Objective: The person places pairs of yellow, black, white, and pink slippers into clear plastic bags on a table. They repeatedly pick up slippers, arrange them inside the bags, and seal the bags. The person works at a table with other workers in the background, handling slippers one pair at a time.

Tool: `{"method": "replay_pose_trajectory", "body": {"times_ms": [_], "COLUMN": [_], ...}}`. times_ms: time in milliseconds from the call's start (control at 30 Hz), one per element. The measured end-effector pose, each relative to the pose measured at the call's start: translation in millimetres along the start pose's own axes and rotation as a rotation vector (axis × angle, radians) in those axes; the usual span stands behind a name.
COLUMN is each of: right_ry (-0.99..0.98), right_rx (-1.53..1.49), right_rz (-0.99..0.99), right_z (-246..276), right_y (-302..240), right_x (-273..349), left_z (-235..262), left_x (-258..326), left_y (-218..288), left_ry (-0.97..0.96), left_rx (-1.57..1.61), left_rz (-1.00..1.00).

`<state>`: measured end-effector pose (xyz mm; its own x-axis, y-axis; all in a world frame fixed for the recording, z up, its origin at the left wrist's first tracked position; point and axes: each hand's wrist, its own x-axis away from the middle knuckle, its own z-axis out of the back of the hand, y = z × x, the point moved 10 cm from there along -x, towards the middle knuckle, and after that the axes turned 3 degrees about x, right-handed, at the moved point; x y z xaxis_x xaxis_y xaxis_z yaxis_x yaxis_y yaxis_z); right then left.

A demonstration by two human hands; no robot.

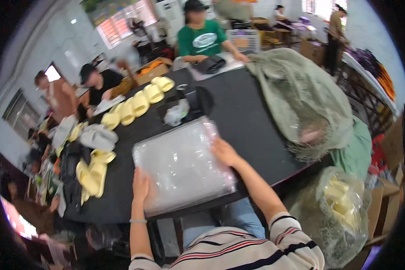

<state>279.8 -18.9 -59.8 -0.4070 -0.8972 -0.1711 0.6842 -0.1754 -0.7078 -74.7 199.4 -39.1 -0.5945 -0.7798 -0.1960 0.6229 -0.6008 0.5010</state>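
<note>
flatly, both hands' fingers (141, 183) spread on clear plastic bag stack (182, 164), black table (247, 121)

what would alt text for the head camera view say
A person's left hand and right hand rest flat on a stack of clear plastic bags on a black table. Yellow slippers lie in a row to the left, a green mesh sack to the right.

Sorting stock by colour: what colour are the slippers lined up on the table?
Pale yellow slippers, in a row on the black table; seen best in the head view.
</note>
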Motion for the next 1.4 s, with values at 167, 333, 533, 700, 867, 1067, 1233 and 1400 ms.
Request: {"method": "replay_pose_trajectory", "body": {"times_ms": [167,333,533,700,867,1067,1233,1400], "right_ry": [0.257,0.586,-0.147,-0.243,-0.067,0.044,0.248,0.450], "right_rx": [-0.320,0.113,0.887,0.997,1.077,1.103,0.465,-0.797], "right_rz": [0.016,-0.015,-0.577,-0.653,-0.707,-0.379,0.005,0.109], "right_z": [34.5,140.7,252.2,309.4,331.0,304.9,300.7,277.8], "right_y": [-3.9,40.4,87.7,101.7,114.6,-8.4,-138.5,-123.9], "right_x": [5.7,36.2,112.7,175.1,180.9,130.5,110.4,66.1], "left_z": [-6.1,-10.8,-11.9,-14.5,-14.2,-7.2,-7.1,-5.5], "left_x": [12.3,7.3,8.9,9.2,5.8,12.5,10.7,10.4], "left_y": [-0.5,5.0,-0.2,-3.0,2.7,3.1,-1.1,5.2], "left_ry": [0.028,0.008,0.018,0.025,0.010,0.016,0.038,0.072], "left_rx": [-0.247,-0.218,-0.229,-0.204,-0.204,-0.202,-0.233,-0.254], "left_rz": [-0.009,-0.008,0.020,0.036,-0.002,0.012,0.019,-0.024]}}
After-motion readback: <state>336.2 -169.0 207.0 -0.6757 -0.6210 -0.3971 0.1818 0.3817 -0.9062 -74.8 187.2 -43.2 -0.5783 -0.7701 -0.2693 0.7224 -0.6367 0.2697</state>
